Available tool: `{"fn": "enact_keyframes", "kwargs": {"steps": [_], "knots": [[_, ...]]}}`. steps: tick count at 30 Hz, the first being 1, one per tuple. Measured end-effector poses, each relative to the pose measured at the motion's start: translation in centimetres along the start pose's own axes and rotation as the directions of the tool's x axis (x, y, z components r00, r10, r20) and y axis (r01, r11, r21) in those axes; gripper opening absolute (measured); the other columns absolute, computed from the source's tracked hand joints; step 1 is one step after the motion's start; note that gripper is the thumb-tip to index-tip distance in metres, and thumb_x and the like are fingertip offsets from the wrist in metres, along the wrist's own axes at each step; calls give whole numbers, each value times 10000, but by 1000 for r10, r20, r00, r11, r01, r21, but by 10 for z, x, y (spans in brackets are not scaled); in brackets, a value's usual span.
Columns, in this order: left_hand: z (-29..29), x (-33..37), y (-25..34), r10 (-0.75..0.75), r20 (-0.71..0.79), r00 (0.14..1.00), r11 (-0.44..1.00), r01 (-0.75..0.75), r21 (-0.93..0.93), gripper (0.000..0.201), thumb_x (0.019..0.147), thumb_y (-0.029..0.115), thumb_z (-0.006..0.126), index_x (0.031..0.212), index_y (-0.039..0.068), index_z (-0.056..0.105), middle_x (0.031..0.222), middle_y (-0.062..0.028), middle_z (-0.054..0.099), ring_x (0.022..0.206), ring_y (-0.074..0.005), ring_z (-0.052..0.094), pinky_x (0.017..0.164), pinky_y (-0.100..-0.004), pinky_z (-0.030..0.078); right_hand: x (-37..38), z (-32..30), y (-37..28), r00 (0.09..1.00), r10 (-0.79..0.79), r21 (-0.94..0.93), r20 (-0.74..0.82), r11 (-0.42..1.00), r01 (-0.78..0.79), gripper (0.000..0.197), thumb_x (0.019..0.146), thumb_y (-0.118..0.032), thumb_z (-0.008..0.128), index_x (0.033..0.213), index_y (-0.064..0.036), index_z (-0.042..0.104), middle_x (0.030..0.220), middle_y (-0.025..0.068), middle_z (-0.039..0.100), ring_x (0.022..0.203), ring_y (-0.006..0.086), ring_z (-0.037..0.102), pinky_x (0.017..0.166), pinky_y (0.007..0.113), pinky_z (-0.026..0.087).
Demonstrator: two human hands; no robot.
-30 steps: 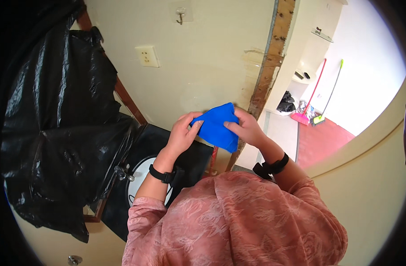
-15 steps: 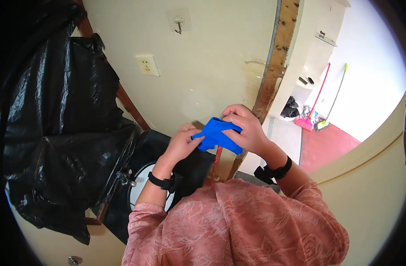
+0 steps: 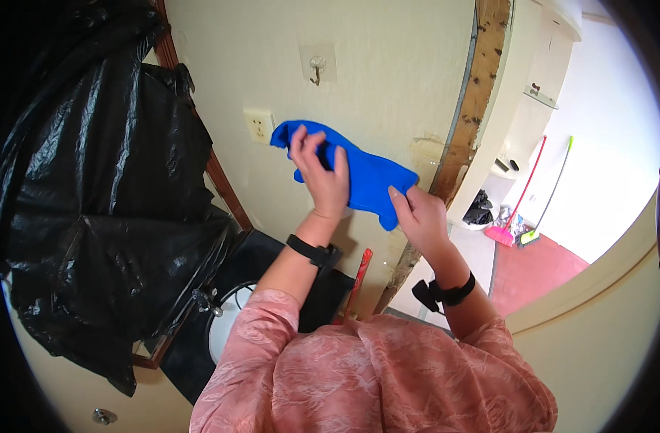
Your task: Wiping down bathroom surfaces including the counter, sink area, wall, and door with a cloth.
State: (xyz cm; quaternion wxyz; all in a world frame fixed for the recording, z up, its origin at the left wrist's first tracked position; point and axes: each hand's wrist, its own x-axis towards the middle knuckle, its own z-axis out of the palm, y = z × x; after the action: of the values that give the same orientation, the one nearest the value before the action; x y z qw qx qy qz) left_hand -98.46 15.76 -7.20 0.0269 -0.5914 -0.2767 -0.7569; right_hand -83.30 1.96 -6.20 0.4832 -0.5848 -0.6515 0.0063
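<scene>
A piece of blue cloth point(image 3: 373, 177) is stretched at a slant in front of the pale wall, its exact kind unclear. My right hand point(image 3: 424, 216) is closed on its lower right edge, thumb on the near side. My left hand point(image 3: 321, 177) is over the left part of the cloth, its fingers bent and spread apart, touching or nearly touching it. Past these fingers the cloth's left end curls over with a dark fold. Each wrist wears a black band, and the sleeves are pink and patterned.
Black plastic sheeting point(image 3: 106, 216) covers a framed panel on the left. Below it are a dark counter point(image 3: 182, 364), a white basin point(image 3: 222, 328) and a tap point(image 3: 207, 299). A red stick point(image 3: 361, 270) leans near the wall. A pink broom point(image 3: 499, 234) and green broom point(image 3: 530, 237) stand beyond the opening.
Both hands have risen, the left one most. The cloth, bunched between both hands before, is now stretched out, and my left fingers have spread. The view has shifted slightly.
</scene>
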Motion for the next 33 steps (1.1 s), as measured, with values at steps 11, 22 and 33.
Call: {"fn": "enact_keyframes", "kwargs": {"steps": [11, 22, 33], "knots": [[13, -60, -4, -159, 105, 982, 986, 162, -26, 602, 776, 243, 805, 1260, 73, 491, 1392, -238, 366, 1296, -431, 363, 1102, -512, 303, -13, -17, 8, 958, 214, 83, 190, 969, -233, 507, 1016, -404, 571, 692, -37, 702, 577, 101, 654, 539, 240, 667, 558, 363, 508], [23, 14, 7, 273, 313, 910, 950, -307, 64, 906, 729, 576, 831, 1459, 178, 472, 1569, -305, 263, 1386, -552, 300, 1075, -687, 252, -15, -14, 13, 996, 89, 141, 29, 986, -92, 312, 943, -193, 695, 695, -4, 685, 592, 115, 635, 520, 241, 624, 528, 358, 479], [8, -88, -18, 68, 550, 832, 985, -142, 93, 887, 796, 545, 787, 1466, 81, 437, 1514, -373, 291, 1355, -606, 318, 1098, -674, 289, 12, -9, 59, 741, -411, -290, -531, 910, 296, 602, 818, -12, 715, 1398, -37, 552, 1583, 278, 320, 1448, 457, 356, 1150, 487, 344]]}}
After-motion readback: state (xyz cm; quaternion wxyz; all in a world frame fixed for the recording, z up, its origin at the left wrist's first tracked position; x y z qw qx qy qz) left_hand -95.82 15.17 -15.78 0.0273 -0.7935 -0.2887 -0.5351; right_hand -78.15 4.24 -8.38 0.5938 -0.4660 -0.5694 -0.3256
